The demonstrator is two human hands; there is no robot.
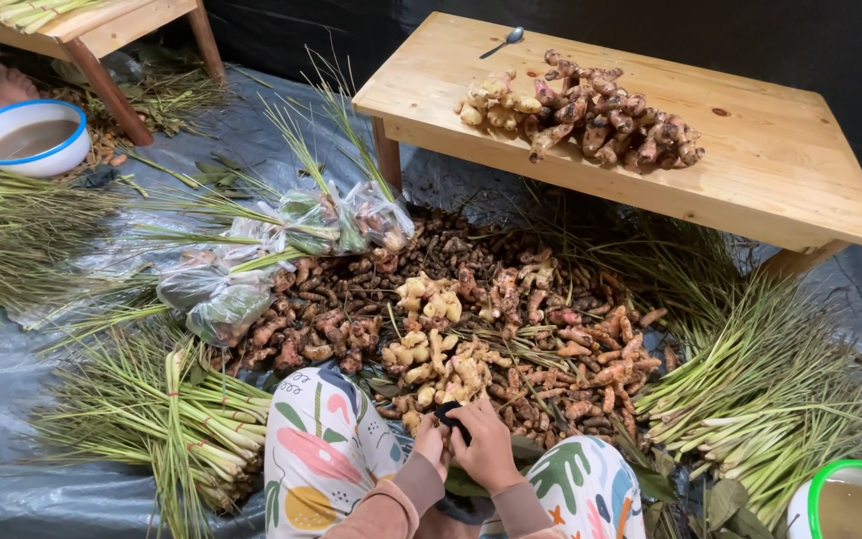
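- Our left hand and our right hand meet low in the view, between our knees in the white trousers printed with coloured leaf shapes, and together they close on a small dark, almost black object (we cannot tell its kind; it is mostly covered by fingers).
- The dark object sits at the fingertips of both hands, at the edge of them farthest from our body. The left hand's fingers curl narrowly against its left side, while the right hand covers it from the right and from below, so neither hand has any gap to cross.
- Its long axis cannot be read, since too little of it shows.
- Just beyond the hands, nearly touching them, begins the heap of pale yellow, knobbly peeled roots, which lies within the wider spread of reddish-brown unpeeled roots on the grey plastic sheet. From the hands the pale heap lies straight ahead and slightly to the left, so the left hand is marginally nearer to it.
- Bundles of green and white lemongrass stalks lie just left of our left knee, and a second fan of stalks lies to the right.
- Well apart, ahead and to the right, a low pale wooden table carries a pile of pinkish roots and a metal spoon.
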